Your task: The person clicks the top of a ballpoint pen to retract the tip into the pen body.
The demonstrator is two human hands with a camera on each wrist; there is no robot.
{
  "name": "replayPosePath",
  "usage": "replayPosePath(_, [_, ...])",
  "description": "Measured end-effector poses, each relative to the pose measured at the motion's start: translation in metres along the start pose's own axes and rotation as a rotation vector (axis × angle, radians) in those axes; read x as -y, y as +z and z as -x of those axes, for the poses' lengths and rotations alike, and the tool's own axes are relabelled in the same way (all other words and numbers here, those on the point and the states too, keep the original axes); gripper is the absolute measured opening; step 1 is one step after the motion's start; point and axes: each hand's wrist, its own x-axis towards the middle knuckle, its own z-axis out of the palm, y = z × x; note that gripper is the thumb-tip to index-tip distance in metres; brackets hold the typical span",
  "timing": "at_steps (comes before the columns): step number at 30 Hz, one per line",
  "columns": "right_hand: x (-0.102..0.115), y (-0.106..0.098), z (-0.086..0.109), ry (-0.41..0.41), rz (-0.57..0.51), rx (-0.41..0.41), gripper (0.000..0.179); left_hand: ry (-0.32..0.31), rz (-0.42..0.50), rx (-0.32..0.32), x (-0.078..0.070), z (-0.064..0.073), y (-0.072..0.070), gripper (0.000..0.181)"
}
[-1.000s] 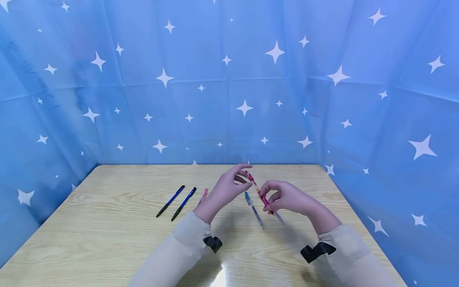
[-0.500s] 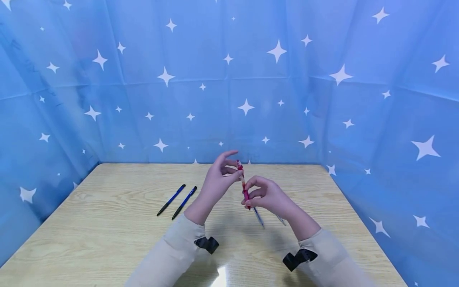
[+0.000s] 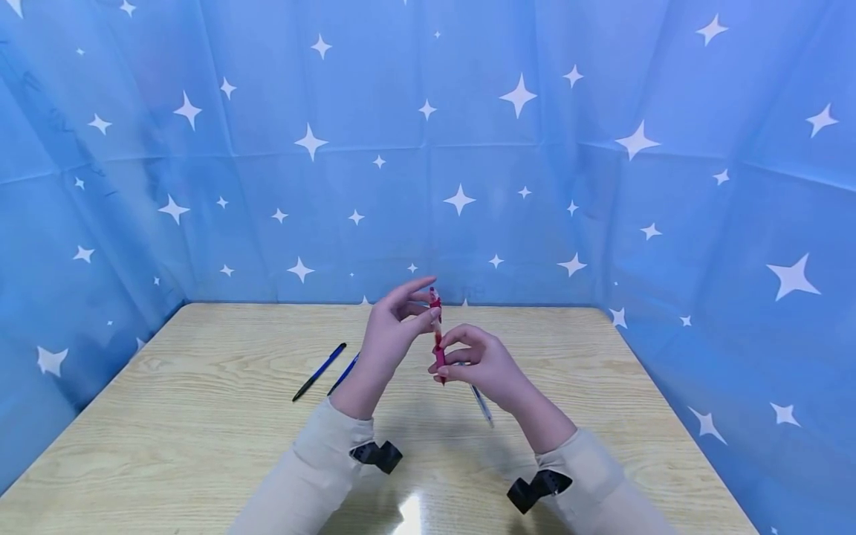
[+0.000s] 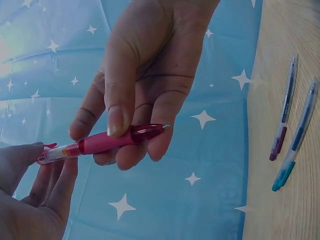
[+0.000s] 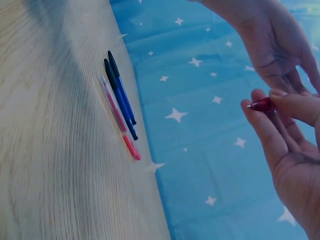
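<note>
A red pen (image 3: pixel 438 334) is held nearly upright between both hands over the table, its metal tip pointing down. My left hand (image 3: pixel 391 327) pinches the clear upper end by the clip between thumb and fingers. Lower down, my right hand (image 3: pixel 487 368) grips the red rubber section; in the left wrist view its thumb lies across this grip (image 4: pixel 107 142). The bare writing tip (image 5: pixel 257 104) sticks out past the right fingers in the right wrist view.
Two blue-and-black pens (image 3: pixel 319 371) lie left of the hands. Beside them is a pink pen (image 5: pixel 120 120), hidden in the head view. A teal pen (image 4: pixel 297 140) and a purple-ended pen (image 4: pixel 285 110) lie on the right. A blue star-patterned curtain (image 3: pixel 374 186) surrounds the wooden table (image 3: pixel 167 446).
Both hands have moved left and slightly up with the red pen, which has turned more upright. The left thumb and fingers, apart from the pen a second ago, now pinch its upper end.
</note>
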Motion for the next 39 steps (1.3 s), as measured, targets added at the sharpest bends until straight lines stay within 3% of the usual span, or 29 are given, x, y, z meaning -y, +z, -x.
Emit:
replayPosePath(10, [0.0040, 0.0065, 0.0010, -0.027, -0.036, 0.011, 0.028, 0.003, 0.052, -0.029, -0.0034, 0.0034, -0.0025, 0.035])
replayPosePath(22, [0.0042, 0.0036, 0.0019, -0.049, -0.025, 0.032, 0.028, -0.051, 0.142, -0.035, -0.0064, 0.0047, -0.0030, 0.033])
replayPosePath(39, [0.0041, 0.0015, 0.0037, -0.064, -0.021, 0.064, 0.026, -0.060, 0.139, -0.046, -0.0077, 0.0046, -0.0037, 0.029])
